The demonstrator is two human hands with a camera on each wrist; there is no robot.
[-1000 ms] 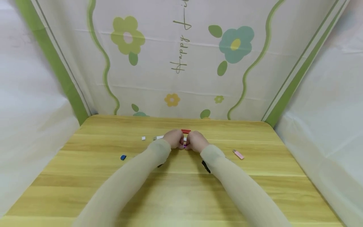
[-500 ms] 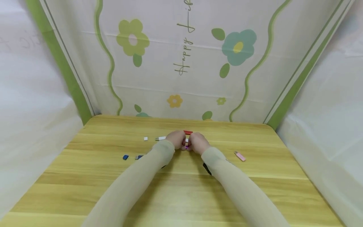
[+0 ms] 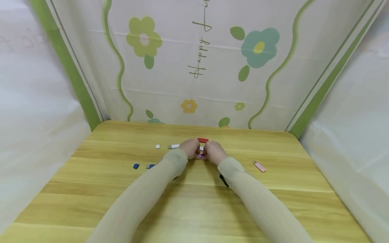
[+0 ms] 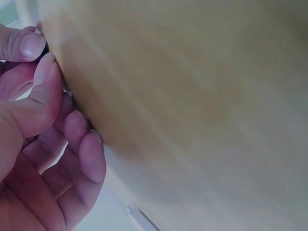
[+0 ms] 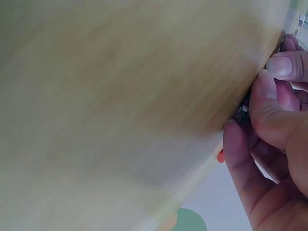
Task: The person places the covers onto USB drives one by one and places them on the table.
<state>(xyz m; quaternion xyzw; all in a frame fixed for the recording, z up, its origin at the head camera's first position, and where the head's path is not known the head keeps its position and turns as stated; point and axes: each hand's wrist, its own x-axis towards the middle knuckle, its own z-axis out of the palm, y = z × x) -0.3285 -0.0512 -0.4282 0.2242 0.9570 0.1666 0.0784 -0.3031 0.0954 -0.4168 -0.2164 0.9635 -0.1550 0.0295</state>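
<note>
Two hands [image 3: 189,149] [image 3: 215,152] pinch a small purple object [image 3: 201,156]; the left sleeve [image 3: 143,194] partly hides a blue USB stick [image 3: 152,166].

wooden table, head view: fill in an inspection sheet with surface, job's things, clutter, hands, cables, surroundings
Surface: wood-grain tabletop, small items lying on it.
Job's things: small purple object, mostly hidden.
Clutter: flat red bar, small white piece, white square cap, white USB stick, blue cap, blue USB stick, pink USB stick.
Hands: left hand and right hand meet, pinching the purple object.
Cables: nothing seen.
Surroundings: white flower-print cloth behind, white sheets at both sides.
</note>
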